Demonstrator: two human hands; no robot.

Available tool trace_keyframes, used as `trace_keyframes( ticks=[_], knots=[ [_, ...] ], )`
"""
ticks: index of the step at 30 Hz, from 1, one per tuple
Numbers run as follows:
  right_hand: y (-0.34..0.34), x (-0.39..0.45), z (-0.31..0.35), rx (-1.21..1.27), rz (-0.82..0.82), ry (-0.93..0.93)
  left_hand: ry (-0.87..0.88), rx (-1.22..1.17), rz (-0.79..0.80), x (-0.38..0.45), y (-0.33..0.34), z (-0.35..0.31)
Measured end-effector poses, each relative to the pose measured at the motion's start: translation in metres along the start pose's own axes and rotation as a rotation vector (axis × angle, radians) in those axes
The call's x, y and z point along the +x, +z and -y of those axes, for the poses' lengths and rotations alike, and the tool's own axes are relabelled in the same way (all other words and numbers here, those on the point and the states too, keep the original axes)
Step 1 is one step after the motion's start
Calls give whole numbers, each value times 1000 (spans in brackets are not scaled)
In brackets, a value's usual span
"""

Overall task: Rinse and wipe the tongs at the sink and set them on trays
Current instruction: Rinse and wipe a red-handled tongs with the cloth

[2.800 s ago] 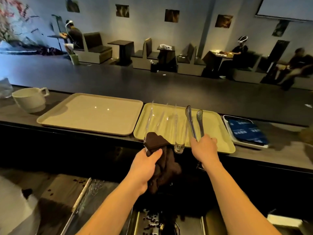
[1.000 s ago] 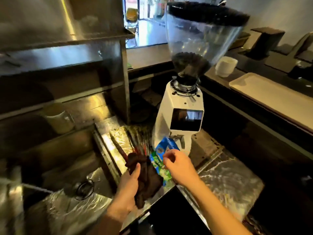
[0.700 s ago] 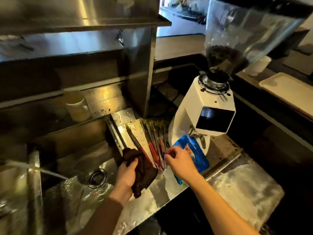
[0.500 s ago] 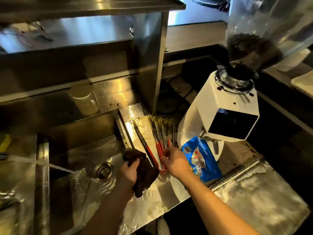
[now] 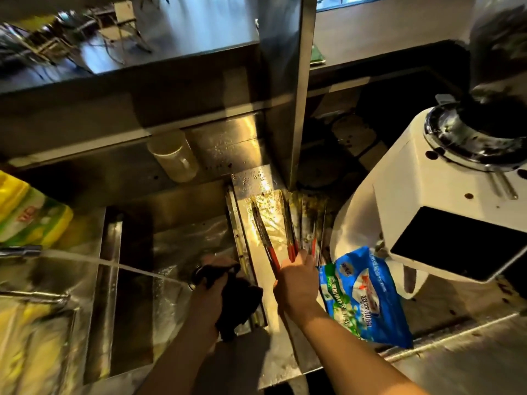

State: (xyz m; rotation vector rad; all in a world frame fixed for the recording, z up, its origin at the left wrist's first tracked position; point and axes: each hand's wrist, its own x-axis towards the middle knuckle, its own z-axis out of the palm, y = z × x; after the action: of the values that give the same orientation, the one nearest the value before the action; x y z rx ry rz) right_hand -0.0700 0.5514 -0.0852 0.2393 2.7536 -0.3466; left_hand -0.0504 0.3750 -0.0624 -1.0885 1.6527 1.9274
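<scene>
Steel, wet and mirror-bright, covers the drainboard (image 5: 273, 306) where the tongs (image 5: 266, 242) lie fanned out, long thin metal arms with red grips at the near ends, several pairs packed close beside a white coffee grinder (image 5: 445, 212). The right hand (image 5: 296, 283) rests on the red grips with fingers curled down over them, but whether they have closed on one pair I cannot tell. The left hand (image 5: 209, 292) is clenched around a dark, limp cloth (image 5: 239, 300) at the sink (image 5: 171, 243) edge, beside a thin stream running from the tap (image 5: 20, 250). Risk lies in the crowding: slim, slick arms overlap, so a pull on 1 pair could likely drag a neighbour along or send it sliding off the glossy steel into the basin. Wet grips may slip from a loose pinch. A crinkly blue plastic pouch (image 5: 362, 297) sits just beside the hand and could be knocked. Water is still flowing, so splash may reach the cloth and leave it too damp to dry anything. No trays are in view, so a carry lies ahead.
</scene>
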Motion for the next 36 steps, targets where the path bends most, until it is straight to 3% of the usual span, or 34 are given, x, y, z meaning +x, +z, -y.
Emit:
trace_keyframes(
  ticks=[4, 13, 18, 22, 24, 27, 29, 32, 36],
  knots=[
    [-9, -4, 3, -51, -18, 32, 38, -32, 14, 3, -5, 2],
    [-30, -24, 12, 87, -179, 93, 39, -31, 32, -4, -23, -3],
    [-48, -38, 20, 139, -188, 145, 24, -80, 76, -12, -35, -11],
    [-51, -52, 32, 392, -258, 101, 77, -113, 105, -18, -51, -16],
    [-55, -55, 44, 744, -124, 120, 105, -132, 104, -20, -64, -20],
    [-64, -61, 77, 1302, 321, 137, 131, -196, 79, -19, -95, -28],
    [-67, -64, 93, 1538, 543, 149, 160, -222, 53, -16, -112, -35],
    [-57, -72, 132, 1587, 775, 148, 198, -314, 66, -10, -152, -46],
    [-39, -79, 175, 1328, 829, 63, 227, -420, 15, 5, -196, -62]
  ],
)
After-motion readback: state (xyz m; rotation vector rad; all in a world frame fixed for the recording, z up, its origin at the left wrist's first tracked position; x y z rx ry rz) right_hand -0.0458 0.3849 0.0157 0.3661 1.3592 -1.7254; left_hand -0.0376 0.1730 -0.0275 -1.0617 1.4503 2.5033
